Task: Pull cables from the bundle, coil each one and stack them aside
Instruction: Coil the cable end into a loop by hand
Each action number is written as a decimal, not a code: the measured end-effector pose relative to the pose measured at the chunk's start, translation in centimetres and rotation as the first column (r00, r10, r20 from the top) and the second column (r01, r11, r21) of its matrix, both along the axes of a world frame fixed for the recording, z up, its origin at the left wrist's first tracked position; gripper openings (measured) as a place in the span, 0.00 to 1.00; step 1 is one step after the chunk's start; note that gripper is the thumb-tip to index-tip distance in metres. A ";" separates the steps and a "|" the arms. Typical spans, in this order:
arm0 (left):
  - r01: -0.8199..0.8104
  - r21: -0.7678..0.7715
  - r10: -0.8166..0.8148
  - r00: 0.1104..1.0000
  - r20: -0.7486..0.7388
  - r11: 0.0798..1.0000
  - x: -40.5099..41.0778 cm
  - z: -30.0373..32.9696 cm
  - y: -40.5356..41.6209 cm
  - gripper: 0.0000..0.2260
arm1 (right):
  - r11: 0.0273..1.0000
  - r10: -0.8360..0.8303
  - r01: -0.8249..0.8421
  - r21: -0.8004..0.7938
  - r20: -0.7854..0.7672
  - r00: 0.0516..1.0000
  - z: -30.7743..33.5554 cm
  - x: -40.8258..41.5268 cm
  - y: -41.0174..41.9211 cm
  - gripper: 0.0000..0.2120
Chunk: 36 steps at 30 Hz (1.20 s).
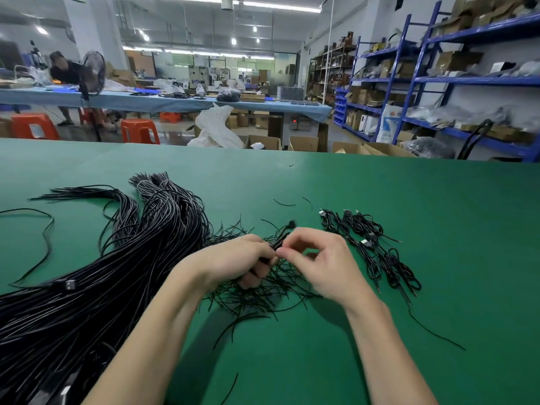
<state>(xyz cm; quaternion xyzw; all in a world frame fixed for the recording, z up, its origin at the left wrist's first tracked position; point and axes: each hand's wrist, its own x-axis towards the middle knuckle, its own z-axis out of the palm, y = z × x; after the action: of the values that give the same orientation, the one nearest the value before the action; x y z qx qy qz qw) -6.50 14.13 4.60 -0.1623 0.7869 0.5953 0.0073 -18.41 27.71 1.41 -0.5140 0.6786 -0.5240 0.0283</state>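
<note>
A thick bundle of long black cables (122, 258) runs from the lower left to the table's middle left. My left hand (233, 261) grips a coiled black cable (279, 244) over a loose heap of thin black twist ties (263, 293). My right hand (318, 261) pinches a thin tie at that coil, fingertips almost meeting the left thumb. A row of several coiled, tied cables (377, 249) with USB plugs lies to the right.
The green table (409, 200) stretches far ahead and to the right. A single loose cable (43, 238) loops at the far left. Stray ties (435, 331) lie near my right forearm. Behind are stools, boxes, blue shelves and a person at another bench.
</note>
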 end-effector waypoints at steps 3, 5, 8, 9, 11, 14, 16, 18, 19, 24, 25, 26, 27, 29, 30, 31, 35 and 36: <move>-0.044 0.100 0.046 0.999 -0.010 0.994 0.1 0.0 -0.2 0.14 | 0.994 -0.107 0.099 -0.040 -0.333 0.937 -0.1 0.3 -0.6 0.04; -0.069 0.059 0.073 0.995 -0.065 0.996 0.0 -0.2 -0.3 0.13 | 0.988 -0.155 0.142 -0.064 -0.332 0.931 -0.2 0.4 -0.9 0.04; -0.079 -0.015 0.075 0.984 -0.160 0.997 -0.2 -0.7 -0.2 0.10 | 0.989 -0.146 0.147 0.001 0.134 0.980 0.2 0.6 -0.7 0.08; -0.091 -0.055 0.079 0.978 -0.195 0.994 -0.4 -0.8 -0.2 0.09 | 0.994 -0.101 0.104 0.011 0.380 0.920 0.5 0.7 -0.7 0.12; -0.118 -0.148 0.078 0.965 -0.250 0.982 -0.6 -1.1 -0.1 0.09 | 0.999 -0.046 0.024 0.042 0.693 0.720 0.9 0.8 -0.7 0.19; -0.129 -0.213 0.060 0.951 -0.302 0.968 -0.7 -1.5 0.3 0.10 | 0.994 -0.032 -0.071 0.086 0.830 0.557 1.4 0.7 -0.7 0.17; -0.139 -0.271 0.045 0.945 -0.325 0.953 -0.6 -1.6 0.4 0.11 | 0.994 -0.006 -0.095 0.055 0.888 0.460 1.6 0.8 -0.7 0.14; -0.150 -0.330 0.032 0.941 -0.337 0.932 -0.6 -1.6 0.5 0.11 | 0.994 0.020 -0.106 0.023 0.923 0.384 1.6 0.7 -0.5 0.11; -0.155 -0.352 0.029 0.941 -0.338 0.923 -0.6 -1.6 0.6 0.11 | 0.994 0.029 -0.112 0.012 0.934 0.357 1.6 0.6 -0.4 0.10; -0.162 -0.458 -0.005 0.940 -0.341 0.874 -0.5 -1.5 1.0 0.10 | 0.987 0.089 -0.153 -0.055 0.969 0.231 1.5 0.4 -0.2 0.08; -0.162 -0.488 -0.012 0.942 -0.334 0.858 -0.6 -1.5 1.1 0.10 | 0.985 0.101 -0.157 -0.070 0.975 0.196 1.5 0.3 -0.1 0.08; -0.167 -0.518 -0.015 0.944 -0.328 0.839 -0.7 -1.6 1.1 0.11 | 0.984 0.110 -0.157 -0.084 0.981 0.161 1.4 0.3 -0.1 0.08; -0.173 -0.540 -0.014 0.945 -0.326 0.824 -0.7 -1.7 1.1 0.11 | 0.984 0.116 -0.152 -0.095 0.985 0.129 1.3 0.2 -0.1 0.08; -0.178 -0.565 -0.018 0.946 -0.324 0.806 -0.9 -1.9 1.0 0.12 | 0.983 0.122 -0.145 -0.109 0.989 0.082 1.1 0.1 0.0 0.07; -0.176 -0.571 -0.023 0.946 -0.323 0.802 -1.0 -2.0 1.0 0.12 | 0.982 0.130 -0.146 -0.119 0.990 0.064 1.0 0.1 0.0 0.07; -0.177 -0.579 -0.028 0.944 -0.327 0.796 -1.0 -2.1 1.0 0.13 | 0.979 0.142 -0.151 -0.134 0.989 0.045 1.0 0.1 0.0 0.07; -0.233 -0.625 -0.049 0.916 -0.399 0.745 -1.1 -2.0 1.1 0.14 | 0.964 0.213 -0.141 -0.224 0.973 -0.087 0.7 0.3 -0.3 0.09; -0.247 -0.645 -0.053 0.911 -0.408 0.723 -1.0 -2.0 1.1 0.13 | 0.962 0.225 -0.129 -0.241 0.967 -0.123 0.7 0.3 -0.4 0.09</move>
<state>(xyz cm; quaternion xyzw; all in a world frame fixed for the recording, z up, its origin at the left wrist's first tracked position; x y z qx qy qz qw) -7.52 15.26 2.59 -0.0704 0.9246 0.2830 -0.2452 -18.07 27.32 2.08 -0.0455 0.3420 -0.7440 0.5722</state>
